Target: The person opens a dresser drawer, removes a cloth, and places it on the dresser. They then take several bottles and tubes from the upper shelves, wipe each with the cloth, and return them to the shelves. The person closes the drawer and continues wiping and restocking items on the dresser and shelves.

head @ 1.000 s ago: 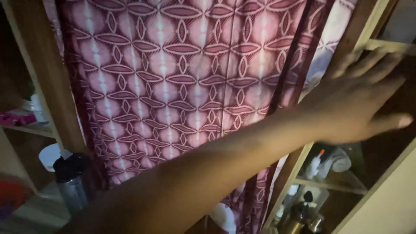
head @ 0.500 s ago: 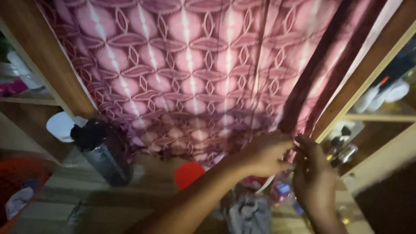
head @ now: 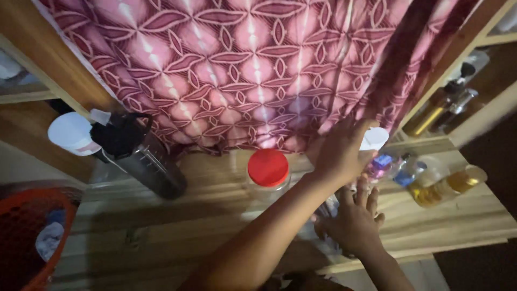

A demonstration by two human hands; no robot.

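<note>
A maroon and pink patterned curtain [head: 242,70] hangs in front of wooden shelving. My left hand [head: 338,153] reaches across to the curtain's lower edge with its fingers spread against the cloth, next to a white-lidded container [head: 373,138]. Just below it, my right hand [head: 353,223] lies flat, fingers apart, on a pale crumpled cloth [head: 326,215] at the front of the wooden shelf [head: 188,221]. A clear jar with a red lid [head: 267,168] stands left of both hands.
A dark bottle with a black cap [head: 137,156] and a white round lid [head: 70,133] stand at the left. Small blue-capped bottles [head: 396,170] and an amber bottle [head: 447,186] sit at the right. An orange basket [head: 27,237] is lower left. More bottles [head: 449,102] fill the right shelf.
My view has tilted down onto the shelf. The hands left the curtain's right edge: the left now rests at its hem, the right went down onto the cloth.
</note>
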